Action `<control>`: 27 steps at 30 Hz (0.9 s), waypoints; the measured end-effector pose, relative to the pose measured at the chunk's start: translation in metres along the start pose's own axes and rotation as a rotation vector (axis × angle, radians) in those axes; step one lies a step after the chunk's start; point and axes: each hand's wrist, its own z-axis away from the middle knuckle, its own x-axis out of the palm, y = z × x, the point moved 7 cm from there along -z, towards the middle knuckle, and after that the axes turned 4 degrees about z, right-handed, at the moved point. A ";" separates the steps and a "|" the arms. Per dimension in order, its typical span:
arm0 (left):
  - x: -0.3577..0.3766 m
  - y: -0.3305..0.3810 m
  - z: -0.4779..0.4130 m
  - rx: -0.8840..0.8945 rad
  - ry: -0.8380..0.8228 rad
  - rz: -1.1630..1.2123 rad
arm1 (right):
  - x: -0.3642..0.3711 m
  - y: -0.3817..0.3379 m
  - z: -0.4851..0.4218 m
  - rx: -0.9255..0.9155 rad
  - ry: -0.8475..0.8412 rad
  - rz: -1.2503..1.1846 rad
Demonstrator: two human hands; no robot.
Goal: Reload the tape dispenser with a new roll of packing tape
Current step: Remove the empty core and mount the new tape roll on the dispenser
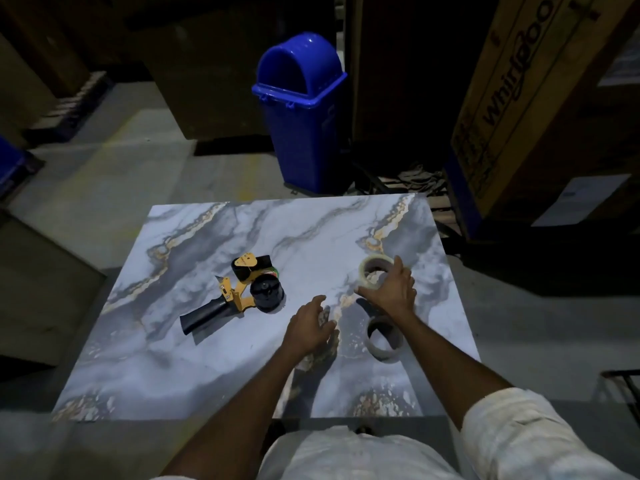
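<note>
The table (194, 368) lies bare along its far edge and near left corner. The tape dispenser (239, 292) blocks the middle; two tape rolls (382, 337) crowd the right edge.

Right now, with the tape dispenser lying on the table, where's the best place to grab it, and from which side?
Take the tape dispenser by its black handle, coming from above. It lies on its side, handle pointing toward the near-left, clear of other things. The free left hand is nearest. Avoid the toothed blade end.
</note>
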 end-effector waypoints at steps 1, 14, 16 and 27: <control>-0.001 0.001 -0.002 0.008 -0.021 0.000 | 0.004 0.001 -0.002 0.010 0.009 0.002; -0.036 0.022 -0.004 -0.125 -0.012 0.517 | -0.007 -0.015 0.027 0.004 0.112 -0.236; -0.046 0.028 -0.002 -0.215 -0.009 0.704 | -0.014 -0.034 0.046 -0.044 0.131 -0.255; -0.123 0.029 0.022 -0.091 0.310 0.835 | 0.008 -0.091 0.109 -0.041 -0.149 -0.698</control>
